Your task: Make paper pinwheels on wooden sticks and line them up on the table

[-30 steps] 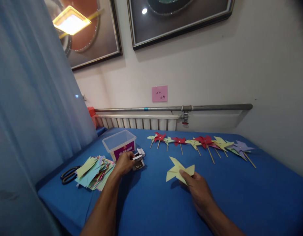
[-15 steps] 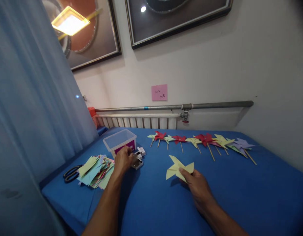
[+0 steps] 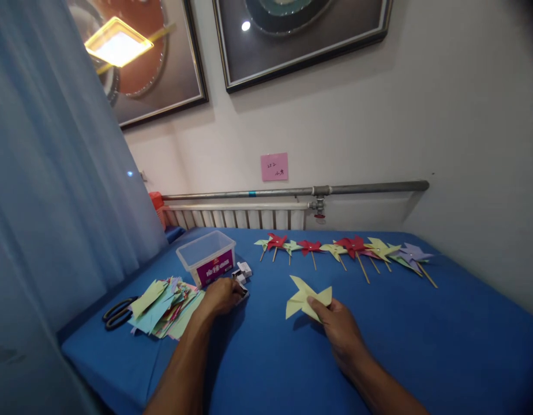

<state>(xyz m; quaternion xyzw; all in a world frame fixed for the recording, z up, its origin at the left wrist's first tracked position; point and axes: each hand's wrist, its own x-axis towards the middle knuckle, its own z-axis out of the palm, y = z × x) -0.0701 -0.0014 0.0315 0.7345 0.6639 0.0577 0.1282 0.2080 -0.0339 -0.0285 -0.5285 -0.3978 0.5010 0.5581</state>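
My right hand (image 3: 342, 328) pinches a pale yellow paper pinwheel (image 3: 297, 301) by one blade, thumb on top, above the blue cloth. No stick shows on it. My left hand (image 3: 223, 295) is at a small open box (image 3: 245, 293), its fingers curled together at the opening. The fingertips are partly hidden, so whatever they grasp is unclear. Just behind that box lies another small white box (image 3: 244, 269). A clear plastic tub (image 3: 206, 253) with a purple label stands beyond my left hand.
Several finished pinwheels on sticks, red (image 3: 353, 245), yellow, green and purple (image 3: 412, 253), lie in a row at the back. Left of my left arm are a pile of coloured paper (image 3: 156, 311) and black-handled scissors (image 3: 117, 314). A blue curtain (image 3: 54, 173) hangs at left.
My left hand has moved down and nearer, from beside the tub's label to the small open box. My right hand still holds the yellow pinwheel. The view has shifted slightly.
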